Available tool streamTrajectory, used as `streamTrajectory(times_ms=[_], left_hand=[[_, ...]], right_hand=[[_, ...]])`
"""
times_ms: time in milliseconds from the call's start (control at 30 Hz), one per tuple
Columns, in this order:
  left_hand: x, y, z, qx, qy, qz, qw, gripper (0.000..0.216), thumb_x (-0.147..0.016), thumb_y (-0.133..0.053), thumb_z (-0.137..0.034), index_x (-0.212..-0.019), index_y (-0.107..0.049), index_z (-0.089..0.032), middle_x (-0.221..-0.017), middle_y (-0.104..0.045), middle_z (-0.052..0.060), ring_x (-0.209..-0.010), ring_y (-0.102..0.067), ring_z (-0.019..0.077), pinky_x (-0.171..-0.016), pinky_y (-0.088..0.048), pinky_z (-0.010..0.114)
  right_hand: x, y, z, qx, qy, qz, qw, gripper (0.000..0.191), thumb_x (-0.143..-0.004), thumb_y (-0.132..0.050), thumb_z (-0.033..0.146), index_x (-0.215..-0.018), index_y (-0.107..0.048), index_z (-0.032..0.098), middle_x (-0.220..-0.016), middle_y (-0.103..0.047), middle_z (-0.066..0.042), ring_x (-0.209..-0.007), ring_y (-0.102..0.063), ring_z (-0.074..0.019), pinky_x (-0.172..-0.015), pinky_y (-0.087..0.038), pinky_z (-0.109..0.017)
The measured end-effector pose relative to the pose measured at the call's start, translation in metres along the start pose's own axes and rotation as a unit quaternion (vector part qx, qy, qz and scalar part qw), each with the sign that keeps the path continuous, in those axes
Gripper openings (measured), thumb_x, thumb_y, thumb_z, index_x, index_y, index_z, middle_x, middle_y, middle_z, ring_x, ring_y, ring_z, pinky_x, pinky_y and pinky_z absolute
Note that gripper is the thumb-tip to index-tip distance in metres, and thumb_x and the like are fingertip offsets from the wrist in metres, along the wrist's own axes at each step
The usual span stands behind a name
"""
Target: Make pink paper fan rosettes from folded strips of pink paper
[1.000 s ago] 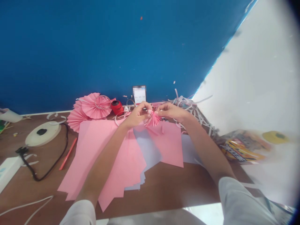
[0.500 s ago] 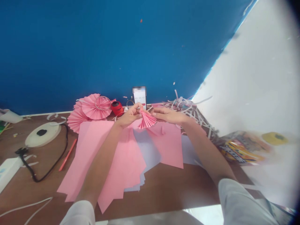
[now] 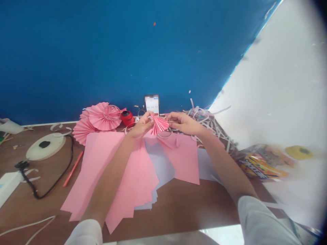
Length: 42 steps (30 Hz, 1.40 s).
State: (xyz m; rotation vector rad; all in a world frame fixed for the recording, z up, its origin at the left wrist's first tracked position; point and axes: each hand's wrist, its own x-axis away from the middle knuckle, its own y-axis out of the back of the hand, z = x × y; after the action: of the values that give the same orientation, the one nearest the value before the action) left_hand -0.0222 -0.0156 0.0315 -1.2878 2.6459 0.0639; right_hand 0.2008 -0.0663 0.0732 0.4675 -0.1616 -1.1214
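Observation:
A pleated pink paper fan [image 3: 159,126] is held up above the back of the table, its folds spreading down and to the right. My left hand [image 3: 143,126] pinches its narrow gathered end between thumb and fingers. At the fan's right edge, my right hand [image 3: 184,123] has thumb and fingertips closed together on the paper. A thin pale looped strip [image 3: 165,136] shows just under the fan; whether my right fingers also hold it, I cannot tell. Beneath my hands lie pink paper sheets [image 3: 127,177] and lavender sheets [image 3: 160,163].
Pink paper rosettes [image 3: 102,117] and a red round object [image 3: 128,118] sit back left. A phone [image 3: 152,104] leans on the blue wall. Paper strips [image 3: 206,119] heap at back right, beside a plastic packet [image 3: 265,163]. Left are a red pen [image 3: 73,169] and black cable [image 3: 68,163].
My right fingers have bent from nearly straight into a pinch at the fan's edge. The fan has lifted and tilted slightly, and the looped strip below it shows more.

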Motion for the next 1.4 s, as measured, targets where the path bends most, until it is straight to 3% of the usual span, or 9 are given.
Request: streamTrajectory(times_ms=[167, 333, 500, 633, 767, 1000, 1167, 1300, 1400], left_hand=[[-0.007, 0.002, 0.009, -0.011, -0.008, -0.027, 1.000, 0.050, -0.075, -0.064, -0.058, -0.099, -0.036, -0.023, -0.099, -0.066, 0.006, -0.078, -0.063, 0.0128, -0.066, -0.045, 0.023], [-0.009, 0.000, 0.012, 0.040, -0.038, -0.056, 0.997, 0.044, -0.077, -0.068, -0.047, -0.098, -0.038, -0.022, -0.099, -0.066, 0.005, -0.079, -0.064, 0.0129, -0.069, -0.046, 0.023], [-0.001, 0.016, -0.003, 0.046, 0.003, 0.006, 0.999, 0.037, -0.078, -0.067, -0.039, -0.103, -0.049, -0.019, -0.110, -0.065, 0.010, -0.096, -0.064, 0.0183, -0.080, -0.047, 0.028], [0.006, 0.027, -0.020, -0.030, 0.017, 0.101, 0.994, 0.027, -0.083, -0.059, -0.039, -0.096, -0.058, -0.015, -0.121, -0.059, 0.014, -0.109, -0.058, 0.0229, -0.088, -0.045, 0.032], [0.007, 0.014, -0.028, -0.165, 0.048, 0.164, 0.971, 0.039, -0.076, -0.067, -0.037, -0.108, -0.057, -0.018, -0.114, -0.061, 0.011, -0.104, -0.059, 0.0210, -0.087, -0.044, 0.032], [0.007, -0.008, -0.031, -0.403, 0.065, 0.158, 0.899, 0.032, -0.083, -0.053, -0.043, -0.103, -0.058, -0.018, -0.090, -0.062, 0.003, -0.075, -0.056, 0.0157, -0.063, -0.038, 0.025], [0.007, -0.012, -0.028, -0.450, 0.078, 0.156, 0.876, 0.036, -0.082, -0.051, -0.052, -0.090, -0.056, -0.017, -0.084, -0.061, 0.004, -0.070, -0.054, 0.0156, -0.059, -0.034, 0.024], [0.005, -0.016, -0.024, -0.462, 0.068, 0.157, 0.870, 0.038, -0.083, -0.049, -0.054, -0.084, -0.059, -0.017, -0.078, -0.060, 0.002, -0.065, -0.052, 0.0141, -0.059, -0.033, 0.024], [0.003, -0.014, -0.021, -0.475, 0.029, 0.160, 0.865, 0.033, -0.082, -0.051, -0.048, -0.079, -0.061, -0.017, -0.075, -0.059, 0.002, -0.065, -0.051, 0.0135, -0.060, -0.033, 0.024]], right_hand=[[0.000, -0.001, 0.002, 0.052, 0.008, -0.004, 0.999, 0.028, -0.084, -0.056, 0.038, -0.104, -0.064, 0.019, -0.081, -0.064, -0.003, -0.067, -0.055, -0.0140, -0.058, -0.041, -0.025], [-0.002, -0.011, 0.004, 0.138, 0.065, -0.061, 0.986, 0.033, -0.078, -0.065, 0.035, -0.106, -0.066, 0.017, -0.083, -0.065, -0.004, -0.067, -0.051, -0.0133, -0.062, -0.039, -0.026], [-0.001, -0.012, 0.007, 0.186, 0.113, -0.058, 0.974, 0.024, -0.086, -0.056, 0.034, -0.098, -0.068, 0.017, -0.083, -0.066, -0.004, -0.065, -0.049, -0.0126, -0.062, -0.037, -0.026], [0.000, -0.009, 0.009, 0.204, 0.146, -0.013, 0.968, 0.024, -0.090, -0.050, 0.031, -0.097, -0.068, 0.017, -0.084, -0.066, -0.004, -0.067, -0.051, -0.0125, -0.062, -0.036, -0.025], [-0.003, -0.013, 0.008, 0.212, 0.163, 0.037, 0.963, 0.023, -0.090, -0.049, 0.028, -0.090, -0.067, 0.015, -0.077, -0.064, -0.004, -0.066, -0.052, -0.0128, -0.063, -0.036, -0.025], [-0.007, -0.017, -0.002, 0.170, 0.103, 0.066, 0.978, 0.024, -0.090, -0.049, 0.034, -0.095, -0.064, 0.016, -0.089, -0.068, -0.005, -0.075, -0.059, -0.0143, -0.066, -0.041, -0.025], [-0.005, -0.014, -0.010, 0.180, 0.030, 0.059, 0.981, 0.021, -0.086, -0.051, 0.028, -0.102, -0.056, 0.017, -0.088, -0.067, -0.005, -0.070, -0.059, -0.0139, -0.062, -0.040, -0.025], [-0.003, -0.010, -0.011, 0.223, 0.041, 0.090, 0.970, 0.020, -0.078, -0.056, 0.018, -0.098, -0.053, 0.018, -0.092, -0.065, -0.005, -0.075, -0.058, -0.0142, -0.064, -0.038, -0.024], [-0.004, -0.010, -0.010, 0.250, 0.058, 0.087, 0.963, 0.014, -0.081, -0.053, 0.018, -0.095, -0.053, 0.018, -0.089, -0.064, -0.004, -0.073, -0.056, -0.0135, -0.063, -0.036, -0.023]])
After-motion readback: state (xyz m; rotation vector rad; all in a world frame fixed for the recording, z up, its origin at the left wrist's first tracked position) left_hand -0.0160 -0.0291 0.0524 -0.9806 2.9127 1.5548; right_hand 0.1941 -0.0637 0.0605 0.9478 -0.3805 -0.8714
